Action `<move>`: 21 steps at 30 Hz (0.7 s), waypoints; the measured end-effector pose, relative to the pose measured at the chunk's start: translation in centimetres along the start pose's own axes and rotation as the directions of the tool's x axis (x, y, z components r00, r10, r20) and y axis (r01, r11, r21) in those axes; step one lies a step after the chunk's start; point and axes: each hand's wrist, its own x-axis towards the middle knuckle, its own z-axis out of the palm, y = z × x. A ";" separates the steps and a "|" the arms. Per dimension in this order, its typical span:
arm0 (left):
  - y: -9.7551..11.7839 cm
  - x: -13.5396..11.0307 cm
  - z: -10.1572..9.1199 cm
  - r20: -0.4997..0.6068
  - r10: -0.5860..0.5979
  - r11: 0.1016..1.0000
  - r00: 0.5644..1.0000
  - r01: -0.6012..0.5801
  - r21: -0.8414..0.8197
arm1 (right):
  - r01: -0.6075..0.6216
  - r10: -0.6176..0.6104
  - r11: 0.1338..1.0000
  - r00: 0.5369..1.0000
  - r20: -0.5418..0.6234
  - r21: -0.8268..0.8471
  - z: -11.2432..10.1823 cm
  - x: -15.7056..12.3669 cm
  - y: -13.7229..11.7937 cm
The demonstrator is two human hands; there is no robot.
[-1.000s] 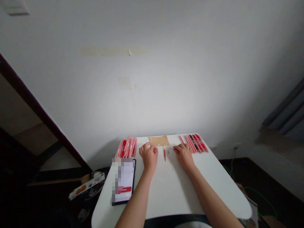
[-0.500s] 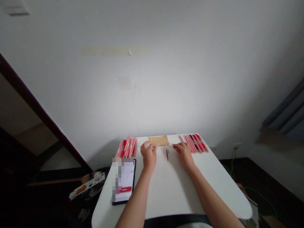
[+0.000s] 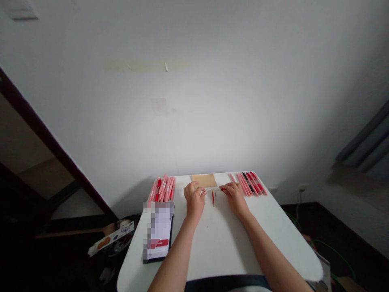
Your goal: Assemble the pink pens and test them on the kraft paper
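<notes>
My left hand (image 3: 194, 198) is closed, pinching a thin, pale pen piece (image 3: 209, 189) between thumb and fingers. Opposite it, my right hand (image 3: 234, 197) grips a pen part with a red end (image 3: 222, 189), mostly covered by the fingers. The two pieces point at each other, and whether they touch is too small to tell. Between the hands a slim red pen piece (image 3: 213, 198) lies on the white table, with a tiny dark piece (image 3: 216, 194) beside it. Behind them rests a tan card or paper (image 3: 204, 180).
Pink and red pens (image 3: 164, 190) are heaped at the table's left. A neater row of pink, red and black pens (image 3: 251, 184) lies at the right. A phone (image 3: 161, 235) sits by my left forearm. The wall (image 3: 197, 146) rises behind the white table (image 3: 219, 251).
My left hand has moved right and slightly toward me, bringing its pale piece close to the part in my right hand. My right hand has barely shifted.
</notes>
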 end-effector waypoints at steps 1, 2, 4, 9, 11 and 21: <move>0.0 0.0 0.0 0.000 0.004 1.000 1.000 -0.004 0.001 | 0.003 -0.003 1.000 1.000 0.002 0.000 0.0 0.0 -0.1; 0.0 0.0 0.1 -0.001 0.007 1.000 1.000 -0.007 0.001 | 0.007 -0.007 1.000 1.000 0.003 -0.002 -0.1 0.0 -0.2; 0.0 0.0 0.1 0.000 0.012 1.000 1.000 -0.012 0.002 | 0.013 -0.013 1.000 1.000 0.006 -0.009 -0.1 0.0 -0.3; 0.2 0.0 0.0 0.011 0.013 1.000 1.000 -0.013 0.007 | 0.027 -0.027 0.999 1.000 0.012 -0.025 -0.2 0.0 -0.5; 0.2 0.0 0.0 0.016 0.010 1.000 1.000 -0.010 0.009 | 0.029 -0.029 0.999 1.000 0.012 -0.029 -0.2 0.0 -0.4; 0.6 0.0 -0.5 0.062 0.042 0.997 0.997 -0.046 0.061 | 0.037 -0.035 0.998 0.999 0.026 -0.058 -0.2 0.0 -0.7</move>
